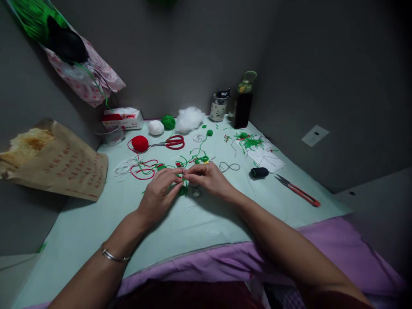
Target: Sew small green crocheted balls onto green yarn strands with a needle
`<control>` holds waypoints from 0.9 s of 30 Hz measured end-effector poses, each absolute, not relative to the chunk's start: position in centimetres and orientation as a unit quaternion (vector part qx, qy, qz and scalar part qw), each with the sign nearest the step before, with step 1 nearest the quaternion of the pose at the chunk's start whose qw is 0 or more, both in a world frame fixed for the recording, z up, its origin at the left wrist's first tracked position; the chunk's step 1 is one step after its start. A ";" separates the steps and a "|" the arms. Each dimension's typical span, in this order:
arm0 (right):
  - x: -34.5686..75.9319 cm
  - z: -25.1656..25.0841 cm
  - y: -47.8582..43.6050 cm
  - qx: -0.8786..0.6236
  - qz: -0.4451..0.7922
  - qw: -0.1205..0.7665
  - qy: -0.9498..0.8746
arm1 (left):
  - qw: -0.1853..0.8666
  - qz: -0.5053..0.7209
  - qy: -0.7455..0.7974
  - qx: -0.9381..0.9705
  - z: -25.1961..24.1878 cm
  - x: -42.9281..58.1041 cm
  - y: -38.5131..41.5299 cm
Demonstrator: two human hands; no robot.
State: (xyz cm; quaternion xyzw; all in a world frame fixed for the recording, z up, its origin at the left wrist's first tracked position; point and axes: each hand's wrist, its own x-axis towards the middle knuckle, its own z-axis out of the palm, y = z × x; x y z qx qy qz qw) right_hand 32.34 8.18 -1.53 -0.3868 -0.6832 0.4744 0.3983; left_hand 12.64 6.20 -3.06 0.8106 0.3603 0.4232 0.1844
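Note:
Over the middle of the pale tabletop, my left hand (161, 189) and my right hand (207, 178) meet at their fingertips. Both pinch a small piece of green and red yarn work (183, 189), partly hidden by the fingers; its exact shape is too small to tell. Just beyond the hands lie small green and red crocheted pieces (160, 166) and loose green yarn ends. Red yarn loops (141, 172) and white yarn strands (125, 167) lie left of them. A thin grey cord (229, 166) forms loops to the right of my right hand.
Red-handled scissors (175, 142), a red yarn ball (140, 143), a green ball (168, 122) and white stuffing (189, 119) sit toward the back. Thread snips (299, 191) and a dark spool (259, 172) lie right. A paper bag (74, 165) stands left; a bottle (243, 105) stands back right.

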 end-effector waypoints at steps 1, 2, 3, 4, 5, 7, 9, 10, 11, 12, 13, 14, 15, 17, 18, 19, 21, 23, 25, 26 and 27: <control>32.3 -1.6 8.2 -0.386 0.480 0.397 -0.680 | 0.132 0.408 0.348 0.834 -3.2 12.6 6.3; 32.3 -1.7 8.2 -0.387 0.483 0.393 -0.680 | 0.091 0.395 0.341 0.848 -3.3 12.6 6.3; 32.3 -1.8 8.2 -0.389 0.482 0.387 -0.684 | 0.063 0.384 0.338 0.857 -3.3 12.6 6.4; 32.3 -1.8 8.2 -0.391 0.477 0.380 -0.690 | 0.047 0.376 0.337 0.862 -3.3 12.6 6.4; 32.3 -1.8 8.2 -0.393 0.466 0.376 -0.697 | 0.043 0.373 0.336 0.864 -3.3 12.6 6.3; 32.4 -1.8 8.0 -0.396 0.427 0.382 -0.718 | 0.076 0.386 0.344 0.853 -3.1 12.8 6.2; 32.4 -1.8 7.9 -0.388 0.360 0.403 -0.747 | 0.154 0.413 0.375 0.815 -2.9 13.1 5.9; 32.4 -1.9 7.8 -0.377 0.317 0.414 -0.765 | 0.206 0.428 0.393 0.788 -2.7 13.2 5.8; 32.4 -2.0 7.8 -0.363 0.271 0.424 -0.784 | 0.262 0.442 0.406 0.756 -2.5 13.3 5.7; 32.4 -2.1 7.8 -0.348 0.220 0.430 -0.804 | 0.319 0.453 0.413 0.723 -2.3 13.4 5.7; 32.4 -2.3 7.9 -0.332 0.164 0.434 -0.821 | 0.374 0.463 0.414 0.689 -2.1 13.4 5.6; 32.3 -2.4 7.9 -0.318 0.108 0.437 -0.834 | 0.423 0.469 0.410 0.657 -2.0 13.4 5.6; 32.3 -2.5 8.0 -0.306 0.056 0.437 -0.844 | 0.465 0.473 0.406 0.629 -1.9 13.4 5.7; 32.1 -2.7 8.1 -0.286 -0.025 0.439 -0.851 | 0.520 0.470 0.404 0.588 -1.6 13.4 5.8; 32.1 -2.7 8.1 -0.281 -0.052 0.441 -0.851 | 0.537 0.467 0.404 0.575 -1.5 13.3 5.9; 32.0 -2.7 8.0 -0.278 -0.070 0.440 -0.851 | 0.549 0.466 0.401 0.566 -1.5 13.3 6.0; 32.0 -2.7 8.0 -0.280 -0.094 0.435 -0.851 | 0.564 0.469 0.394 0.553 -1.4 13.2 6.1; 32.0 -2.7 7.9 -0.280 -0.114 0.427 -0.852 | 0.573 0.473 0.390 0.543 -1.4 13.2 6.1; 32.1 -2.6 7.8 -0.273 -0.139 0.420 -0.854 | 0.576 0.477 0.391 0.536 -1.4 13.2 6.1; 32.1 -2.6 7.8 -0.270 -0.152 0.415 -0.856 | 0.578 0.477 0.391 0.534 -1.4 13.2 6.0; 32.2 -2.6 7.8 -0.267 -0.164 0.405 -0.859 | 0.579 0.475 0.392 0.534 -1.4 13.1 6.0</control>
